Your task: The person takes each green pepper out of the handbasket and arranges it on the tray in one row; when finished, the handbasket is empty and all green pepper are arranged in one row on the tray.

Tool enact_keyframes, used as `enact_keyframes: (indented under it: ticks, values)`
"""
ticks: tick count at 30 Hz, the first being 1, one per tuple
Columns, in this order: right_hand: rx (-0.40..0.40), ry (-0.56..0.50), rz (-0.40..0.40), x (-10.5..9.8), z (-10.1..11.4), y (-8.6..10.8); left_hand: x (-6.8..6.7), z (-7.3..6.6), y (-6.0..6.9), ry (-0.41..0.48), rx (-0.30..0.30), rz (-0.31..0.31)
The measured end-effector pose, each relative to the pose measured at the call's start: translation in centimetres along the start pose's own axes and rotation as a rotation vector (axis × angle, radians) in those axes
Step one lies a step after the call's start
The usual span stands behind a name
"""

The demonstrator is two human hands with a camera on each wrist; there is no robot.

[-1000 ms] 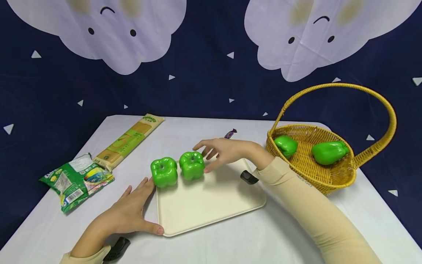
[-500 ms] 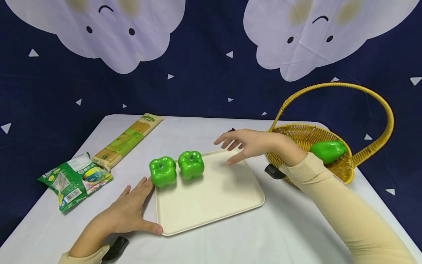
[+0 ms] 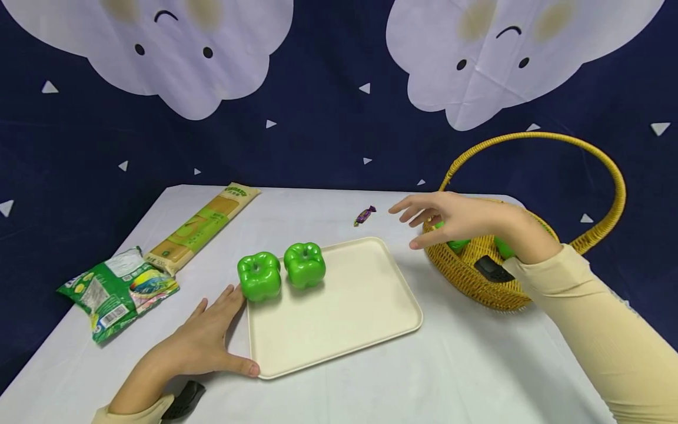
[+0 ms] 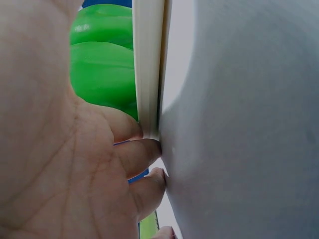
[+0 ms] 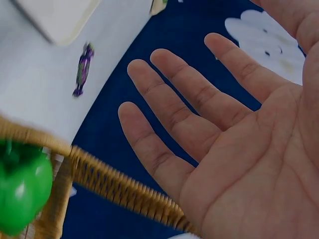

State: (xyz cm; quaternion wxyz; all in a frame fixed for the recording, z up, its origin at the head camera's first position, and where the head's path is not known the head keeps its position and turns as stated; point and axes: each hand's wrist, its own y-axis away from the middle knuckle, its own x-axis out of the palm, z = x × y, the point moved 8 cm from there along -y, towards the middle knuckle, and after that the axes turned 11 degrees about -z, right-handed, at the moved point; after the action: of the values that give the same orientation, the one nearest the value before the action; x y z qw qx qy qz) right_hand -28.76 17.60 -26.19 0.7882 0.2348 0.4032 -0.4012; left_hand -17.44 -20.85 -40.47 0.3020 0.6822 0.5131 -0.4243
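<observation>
A cream rectangular tray (image 3: 349, 306) lies on the white table, with two green bell peppers (image 3: 259, 277) side by side at its far left corner. Against the tray's left edge rests my left hand (image 3: 203, 338), thumb and fingers spread; in the left wrist view its fingertips (image 4: 149, 194) touch the tray's side. My right hand (image 3: 455, 221) hovers in front of the yellow wicker basket (image 3: 477, 288), holding nothing. Its fingers are loosely extended in the right wrist view. Green peppers (image 5: 22, 189) sit inside the basket, partly hidden by the right hand and forearm in the head view.
A purple-wrapped candy (image 3: 364, 216) lies beyond the tray. To the left are a pack of noodles (image 3: 203, 227) and a green snack bag (image 3: 119, 294). The basket's tall handle (image 3: 540, 135) arches up at the right. A dark blue cloth with clouds hangs behind the table.
My right hand has moved right, away from the two peppers on the tray, over to the basket. The candy has come into full view. My left hand has stayed at the tray's edge.
</observation>
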Motion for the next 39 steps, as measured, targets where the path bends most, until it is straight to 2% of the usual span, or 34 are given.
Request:
enact_keyframes:
  ticks: [10,17,24,32,39]
  values:
    - [0.075,-0.023,-0.054,-2.7,-3.2,2.4,0.2,0.1,0.0,0.0,-0.004,0.004]
    - [0.108,0.016,-0.095,-3.9,-5.7,3.0,0.1,0.1,-0.1,-0.005,-0.011,0.003]
    - [0.114,0.073,-0.095,-3.7,-7.4,2.7,0.1,0.1,-0.1,-0.004,-0.015,0.004]
    - [0.125,0.159,-0.046,-2.7,-9.0,2.4,0.2,0.1,-0.1,0.005,-0.015,0.006]
    - [0.172,0.143,-0.017,-2.1,-10.1,2.0,0.2,0.1,-0.1,-0.001,-0.016,0.004]
